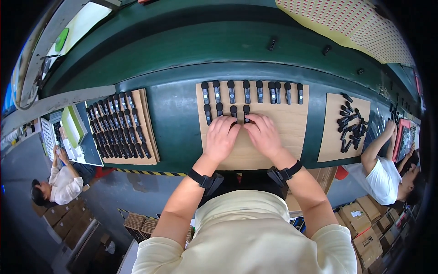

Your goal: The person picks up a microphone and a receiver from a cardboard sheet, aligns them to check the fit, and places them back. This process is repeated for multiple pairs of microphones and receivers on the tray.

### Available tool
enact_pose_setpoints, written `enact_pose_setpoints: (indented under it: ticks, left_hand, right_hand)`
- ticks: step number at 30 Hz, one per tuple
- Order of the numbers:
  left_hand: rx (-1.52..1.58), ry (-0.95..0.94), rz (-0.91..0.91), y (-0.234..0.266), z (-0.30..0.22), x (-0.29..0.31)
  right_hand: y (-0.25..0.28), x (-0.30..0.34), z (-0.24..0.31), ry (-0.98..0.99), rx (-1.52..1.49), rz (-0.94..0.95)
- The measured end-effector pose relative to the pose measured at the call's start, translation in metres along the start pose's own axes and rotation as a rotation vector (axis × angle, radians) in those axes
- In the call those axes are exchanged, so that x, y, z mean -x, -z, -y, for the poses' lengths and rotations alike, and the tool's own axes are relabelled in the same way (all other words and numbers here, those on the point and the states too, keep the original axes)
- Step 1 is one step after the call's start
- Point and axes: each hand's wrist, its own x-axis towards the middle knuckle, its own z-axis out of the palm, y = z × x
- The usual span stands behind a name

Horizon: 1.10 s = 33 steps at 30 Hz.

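On a cardboard sheet (278,121) in front of me stand rows of small black clip-on microphones with foam tips. The thumb and fingers of my left hand (221,139) close around the lower end of one microphone (234,111) in the second row. Just beside it, my right hand (264,136) pinches the lower end of another microphone (247,110); the fingertips partly cover both. Farther left in that row are two more, one microphone (208,114) and one close to my left fingers (220,108). Beyond them runs the back row, including a microphone (259,91).
At left, a cardboard stack (152,132) bears several neat rows of microphones. On the right, a cardboard sheet (329,137) holds a loose pile of them (351,123). A few black pieces (272,44) lie on the green surface beyond. People sit at both sides.
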Motion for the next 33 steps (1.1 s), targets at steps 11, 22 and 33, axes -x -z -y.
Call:
enact_pose_setpoints:
  ticks: [11,22,33]
  left_hand:
    - [0.082,0.096,-0.072,0.012,-0.013,-0.037]
    - [0.309,0.337,-0.267,-0.002,0.0,-0.181]
    - [-0.051,0.705,0.121,-0.081,0.059,-0.251]
  right_hand:
    - [0.044,0.0,-0.015,-0.094,-0.009,-0.011]
    - [0.156,-0.028,-0.202,-0.24,0.266,-0.174]
    - [0.124,-0.098,-0.34,-0.339,0.545,-0.007]
